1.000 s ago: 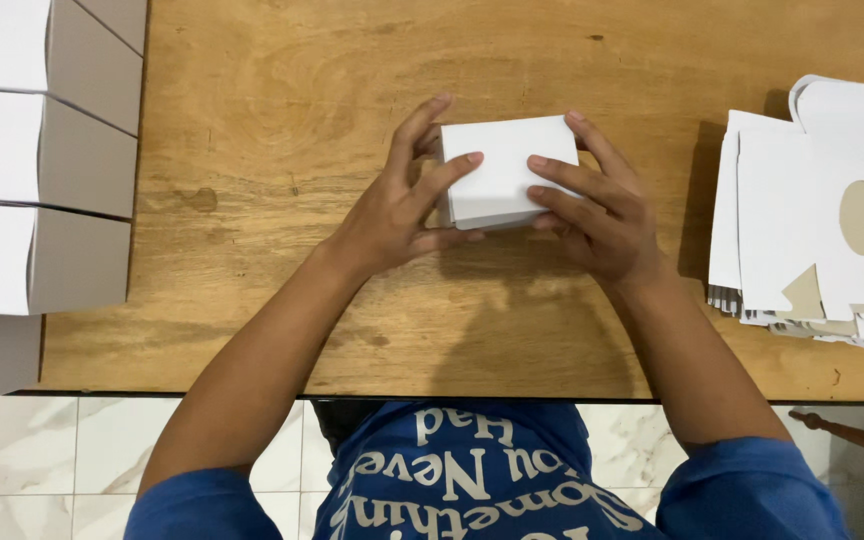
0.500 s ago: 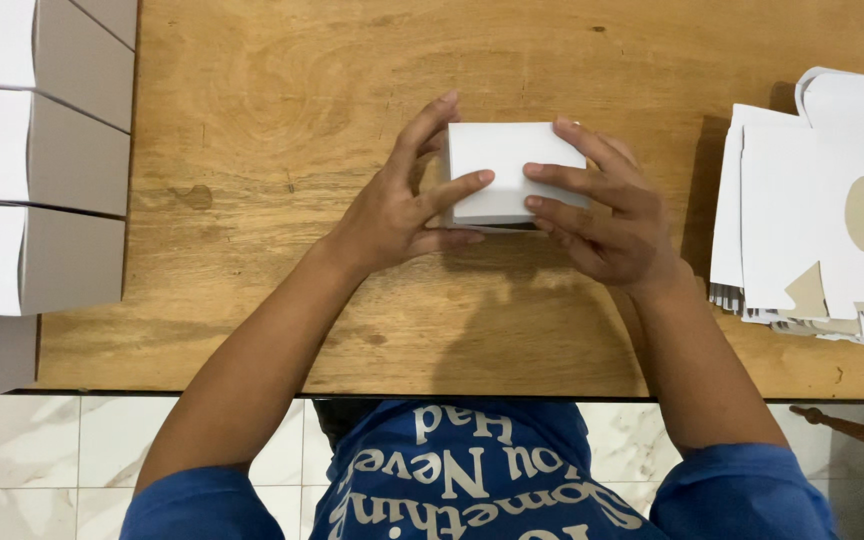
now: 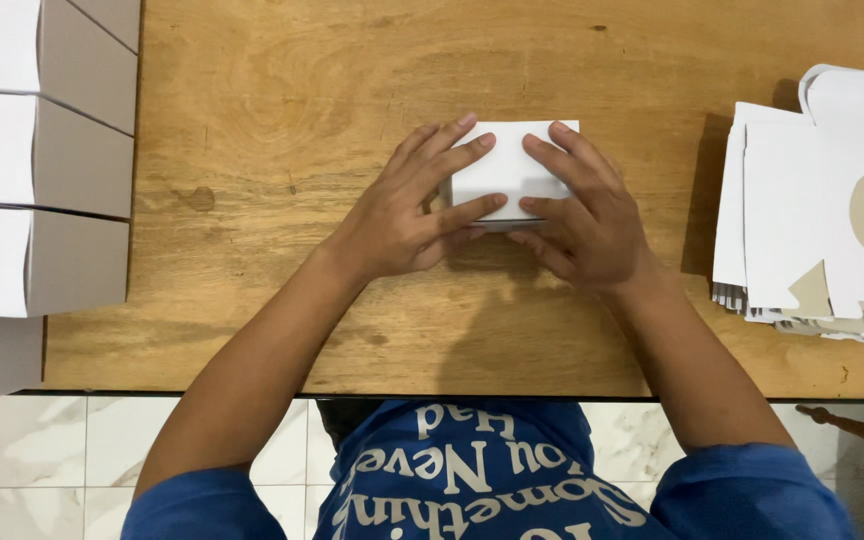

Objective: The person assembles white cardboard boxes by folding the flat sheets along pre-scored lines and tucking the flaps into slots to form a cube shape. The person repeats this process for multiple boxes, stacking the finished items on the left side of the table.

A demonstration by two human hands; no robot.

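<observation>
A small white cardboard box rests on the wooden table in front of me. My left hand lies over its left side with the fingers spread across the top. My right hand presses on its right side, fingers reaching onto the top and front edge. Both hands grip the box between them.
Folded white boxes are stacked along the left edge of the table. A pile of flat white box blanks with an oval cut-out lies at the right. White marble floor tiles show below the table's near edge.
Both hands have slid further onto the top of the box, fingers flatter and more spread. The box has stayed in about the same spot.
</observation>
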